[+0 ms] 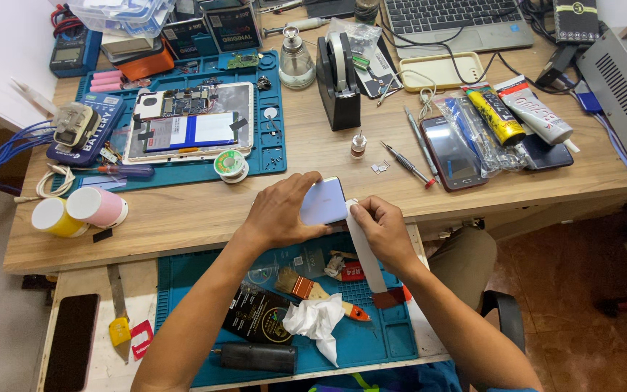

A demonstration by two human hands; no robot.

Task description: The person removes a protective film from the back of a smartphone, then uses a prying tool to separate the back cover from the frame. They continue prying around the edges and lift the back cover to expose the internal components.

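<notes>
**Two hands on a phone at the edge of a crowded bench**

Nearest the person, at 6 o'clock, a blue mat (379,341) on the pull-out shelf carries a crumpled tissue (315,319), a brush (313,289) and a dark cylinder (257,357), all within easy reach just below the hands. A black phone (71,341) lies face down at 8 o'clock.

At the centre, the left hand (281,212) comes in from 7 o'clock, forearm angled up and wrist bent. Its fingers curl around the left side of a pale phone (324,202) and clamp it against the bench edge, seemingly to steady it. The right hand (382,231) enters from 5 o'clock; its thumb and forefinger pinch the top of a white strip (366,250) right at the phone's right edge, and the strip hangs down towards 6 o'clock over the mat.

Further off, at 9 o'clock, stand a yellow and a pink cup (98,207). At 11 o'clock an opened tablet (190,122) rests on a second mat, its insides exposed. At 12 o'clock sits a black tape dispenser (337,80); at 1 o'clock lie a screwdriver (408,165), a dark red phone (453,154) and glue tubes (517,110). A laptop (451,18) closes the far edge.
</notes>
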